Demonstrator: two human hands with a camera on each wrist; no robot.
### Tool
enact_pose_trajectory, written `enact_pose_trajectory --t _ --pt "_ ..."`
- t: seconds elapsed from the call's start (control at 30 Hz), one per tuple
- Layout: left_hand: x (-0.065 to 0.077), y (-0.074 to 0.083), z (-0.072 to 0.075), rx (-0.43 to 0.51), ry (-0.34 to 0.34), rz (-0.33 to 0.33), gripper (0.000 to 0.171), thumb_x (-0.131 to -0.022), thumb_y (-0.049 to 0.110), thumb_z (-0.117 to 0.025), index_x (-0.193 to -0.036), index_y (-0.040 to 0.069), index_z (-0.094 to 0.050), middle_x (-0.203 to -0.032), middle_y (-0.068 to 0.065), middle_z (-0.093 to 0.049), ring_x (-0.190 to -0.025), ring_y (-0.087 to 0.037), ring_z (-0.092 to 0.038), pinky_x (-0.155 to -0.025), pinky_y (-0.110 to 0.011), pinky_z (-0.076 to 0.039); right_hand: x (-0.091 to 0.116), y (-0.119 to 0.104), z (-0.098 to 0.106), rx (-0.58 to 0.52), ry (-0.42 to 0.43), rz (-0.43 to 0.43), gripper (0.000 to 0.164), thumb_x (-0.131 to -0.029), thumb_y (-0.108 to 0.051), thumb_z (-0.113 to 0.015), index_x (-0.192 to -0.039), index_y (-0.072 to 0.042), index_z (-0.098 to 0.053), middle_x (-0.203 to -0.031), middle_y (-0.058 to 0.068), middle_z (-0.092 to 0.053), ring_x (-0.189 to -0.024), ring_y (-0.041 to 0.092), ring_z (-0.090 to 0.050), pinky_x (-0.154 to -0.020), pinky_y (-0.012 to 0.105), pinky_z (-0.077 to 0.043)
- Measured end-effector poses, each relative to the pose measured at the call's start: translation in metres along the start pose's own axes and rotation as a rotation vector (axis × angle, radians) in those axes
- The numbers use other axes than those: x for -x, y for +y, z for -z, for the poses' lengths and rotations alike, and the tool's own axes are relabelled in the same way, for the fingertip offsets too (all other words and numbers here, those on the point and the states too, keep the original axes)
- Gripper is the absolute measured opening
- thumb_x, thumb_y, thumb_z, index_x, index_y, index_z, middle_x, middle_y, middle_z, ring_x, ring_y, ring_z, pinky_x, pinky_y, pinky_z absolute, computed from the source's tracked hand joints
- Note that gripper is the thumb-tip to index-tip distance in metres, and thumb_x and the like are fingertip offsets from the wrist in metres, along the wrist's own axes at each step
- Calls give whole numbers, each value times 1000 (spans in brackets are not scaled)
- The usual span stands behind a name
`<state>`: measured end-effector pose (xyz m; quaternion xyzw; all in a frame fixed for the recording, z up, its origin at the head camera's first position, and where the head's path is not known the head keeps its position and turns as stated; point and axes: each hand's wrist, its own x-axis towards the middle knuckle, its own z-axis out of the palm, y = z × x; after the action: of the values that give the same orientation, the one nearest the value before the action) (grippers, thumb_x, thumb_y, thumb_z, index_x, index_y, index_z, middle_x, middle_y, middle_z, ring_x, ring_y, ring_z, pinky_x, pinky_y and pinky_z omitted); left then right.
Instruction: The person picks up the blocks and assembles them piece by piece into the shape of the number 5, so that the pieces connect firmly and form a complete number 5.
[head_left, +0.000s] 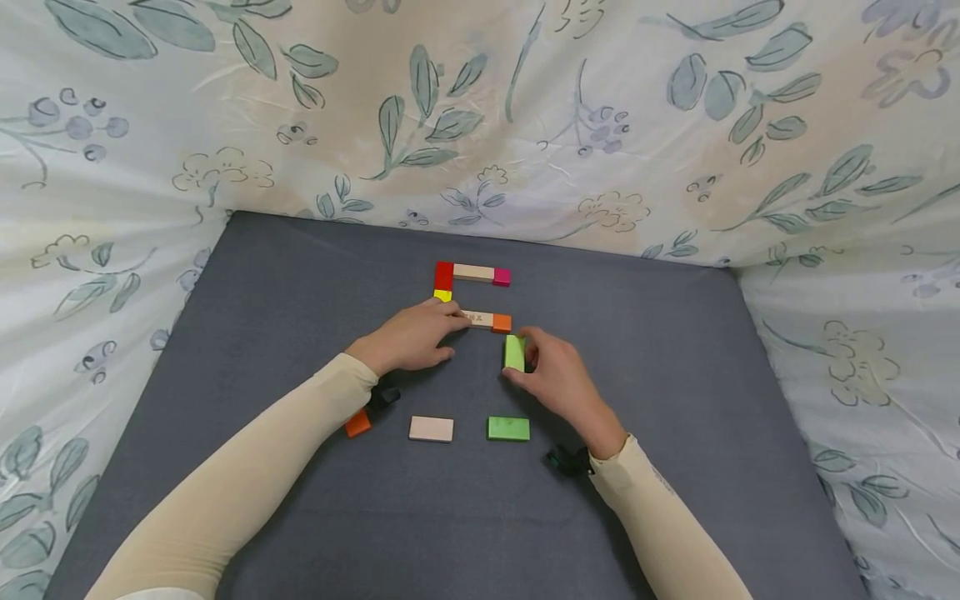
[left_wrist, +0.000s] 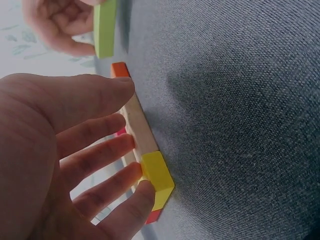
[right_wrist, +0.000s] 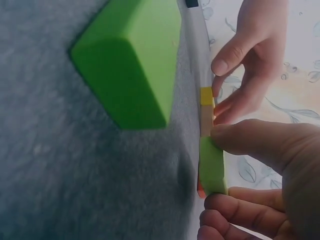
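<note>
My right hand [head_left: 558,375] pinches a light green block [head_left: 514,352] between thumb and fingers, just nearer than an orange block [head_left: 502,322]. In the right wrist view that light green block [right_wrist: 212,165] appears slightly tilted. My left hand [head_left: 412,337] rests its fingertips along a yellow block [left_wrist: 158,172] and a pale wooden block [left_wrist: 140,125], fingers spread and not curled round them. The wooden block [head_left: 481,318] carries printed marks and meets the orange block. Behind them lie a red block [head_left: 443,275], another pale block [head_left: 473,272] and a pink block [head_left: 502,277], joined in a row.
Nearer me on the dark grey cloth [head_left: 675,500] lie a green block [head_left: 508,428], a pale pink block [head_left: 431,428] and an orange block [head_left: 358,423] partly hidden by my left sleeve. Leaf-patterned fabric [head_left: 480,125] surrounds the surface.
</note>
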<state>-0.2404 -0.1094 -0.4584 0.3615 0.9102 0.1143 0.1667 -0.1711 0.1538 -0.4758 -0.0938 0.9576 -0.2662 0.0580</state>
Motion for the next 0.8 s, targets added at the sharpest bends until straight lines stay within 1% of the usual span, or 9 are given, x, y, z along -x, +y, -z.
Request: enact_pose_trajectory --t 0.27,0.47,0.8 --pt "-1 0 1 6 5 -6 61 -102 25 -78 -158 10 -58 -153 -11 -57 -138 -30 -52 -113 -46 -49 -12 -6 -3 0 8 13 65 -89 -30 -92 -141 -4 -64 -89 2 -63 -73 20 -56 -65 38 -48" --pt "1 -1 2 11 1 15 61 -101 26 -79 -157 11 -60 -154 -11 -57 -137 -30 -52 -111 -46 -51 -19 -7 -8 -4 5 50 65 -90 -30 -92 -141 -3 -63 -88 2 -62 -72 20 -55 -64 37 -47" --pt "0 -1 0 16 12 1 57 -102 24 -78 -155 11 -62 -151 -10 -58 -136 -30 -53 -110 -47 -51 -21 -8 -13 5 10 52 65 -89 -30 -93 -139 -4 -61 -86 2 -62 -72 19 -56 -64 36 -47"
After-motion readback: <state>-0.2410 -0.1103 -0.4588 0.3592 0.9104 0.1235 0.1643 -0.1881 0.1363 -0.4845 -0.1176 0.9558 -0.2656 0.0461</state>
